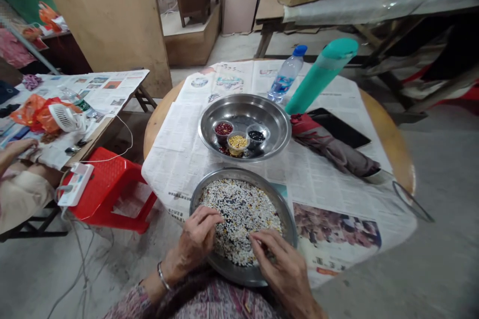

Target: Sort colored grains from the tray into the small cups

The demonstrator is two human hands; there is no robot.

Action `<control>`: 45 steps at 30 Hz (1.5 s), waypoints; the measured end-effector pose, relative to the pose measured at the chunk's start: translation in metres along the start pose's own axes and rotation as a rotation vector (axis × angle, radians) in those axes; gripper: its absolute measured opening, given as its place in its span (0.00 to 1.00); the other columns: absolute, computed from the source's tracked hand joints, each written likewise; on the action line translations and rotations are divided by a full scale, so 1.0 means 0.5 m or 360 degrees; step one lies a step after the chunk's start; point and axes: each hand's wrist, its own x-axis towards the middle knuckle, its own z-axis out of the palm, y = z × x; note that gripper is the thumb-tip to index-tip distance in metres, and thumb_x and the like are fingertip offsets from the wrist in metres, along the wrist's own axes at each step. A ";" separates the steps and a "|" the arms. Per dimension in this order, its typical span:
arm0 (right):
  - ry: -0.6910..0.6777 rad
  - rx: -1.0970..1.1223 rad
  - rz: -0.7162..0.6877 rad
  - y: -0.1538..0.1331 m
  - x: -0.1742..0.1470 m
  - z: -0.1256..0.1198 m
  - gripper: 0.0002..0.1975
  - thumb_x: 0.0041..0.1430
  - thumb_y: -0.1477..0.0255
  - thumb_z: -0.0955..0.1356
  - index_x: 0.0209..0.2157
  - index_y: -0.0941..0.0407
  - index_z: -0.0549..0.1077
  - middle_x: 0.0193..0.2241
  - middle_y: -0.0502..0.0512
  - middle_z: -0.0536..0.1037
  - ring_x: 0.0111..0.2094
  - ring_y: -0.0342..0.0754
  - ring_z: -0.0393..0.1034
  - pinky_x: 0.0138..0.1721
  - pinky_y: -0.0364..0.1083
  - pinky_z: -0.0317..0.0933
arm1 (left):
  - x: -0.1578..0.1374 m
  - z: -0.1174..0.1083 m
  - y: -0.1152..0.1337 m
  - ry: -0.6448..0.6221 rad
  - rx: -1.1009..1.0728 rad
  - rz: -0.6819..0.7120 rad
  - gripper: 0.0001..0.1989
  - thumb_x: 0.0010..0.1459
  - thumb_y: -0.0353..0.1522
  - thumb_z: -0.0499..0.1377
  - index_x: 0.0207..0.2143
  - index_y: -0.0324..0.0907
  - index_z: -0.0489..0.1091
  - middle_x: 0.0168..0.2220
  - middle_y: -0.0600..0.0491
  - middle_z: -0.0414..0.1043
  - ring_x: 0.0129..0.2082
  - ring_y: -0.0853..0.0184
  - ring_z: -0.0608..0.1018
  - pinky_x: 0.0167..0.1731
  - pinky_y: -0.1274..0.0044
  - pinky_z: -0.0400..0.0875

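Observation:
A round metal pan (290, 217) close to my body holds mixed grains (239, 204), mostly white with black, yellow and dark red bits. Above its left side is my left hand (200, 233), fingers curled and thumb pressed to the forefinger. Over the near right part my right hand (280, 261) has its fingertips pinched together; what either pinch holds is too small to see. Beyond the pan stands a metal basin (275, 147) with small clear cups of red beans (223, 128), yellow beans (238, 141) and black beans (256, 135). Some dark red beans lie loose in it.
A water bottle (286, 77), a teal bottle (325, 75), a folded umbrella (333, 152) and a dark flat case (342, 129) lie or stand on the newspaper-covered round table (168, 137). A red stool (116, 179) with a power strip (76, 184) is left, beside another person's arm (17, 152).

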 end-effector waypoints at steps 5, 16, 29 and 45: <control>0.0072 0.0325 0.0225 -0.027 0.082 -0.024 0.04 0.60 0.77 0.69 0.34 0.53 0.76 0.30 0.51 0.79 0.32 0.43 0.74 0.36 0.41 0.66 | -0.024 0.008 -0.014 -0.0042 0.0019 -0.0030 0.18 0.64 0.18 0.46 0.46 0.40 0.70 0.44 0.46 0.74 0.45 0.66 0.77 0.46 0.73 0.76; 0.0201 0.1806 0.1603 -0.043 0.236 -0.017 0.10 0.43 0.64 0.77 0.24 0.56 0.77 0.19 0.48 0.71 0.21 0.39 0.62 0.24 0.40 0.55 | -0.016 0.017 -0.021 -0.0139 0.0101 -0.0043 0.18 0.60 0.17 0.48 0.45 0.41 0.69 0.43 0.48 0.75 0.43 0.64 0.76 0.45 0.71 0.74; 0.0161 0.1478 0.1330 -0.032 0.300 0.003 0.09 0.46 0.65 0.75 0.25 0.55 0.77 0.17 0.46 0.70 0.20 0.38 0.60 0.24 0.42 0.52 | -0.025 0.025 -0.029 -0.0143 0.0067 -0.0033 0.18 0.57 0.18 0.49 0.46 0.41 0.69 0.43 0.48 0.75 0.41 0.63 0.75 0.42 0.71 0.73; -0.0303 -0.0533 0.0487 0.113 0.539 0.125 0.08 0.59 0.70 0.67 0.32 0.54 0.79 0.36 0.58 0.80 0.34 0.49 0.69 0.35 0.48 0.55 | -0.022 0.023 -0.026 -0.0146 0.0135 -0.0015 0.17 0.56 0.18 0.49 0.43 0.41 0.67 0.40 0.49 0.76 0.37 0.63 0.76 0.37 0.72 0.73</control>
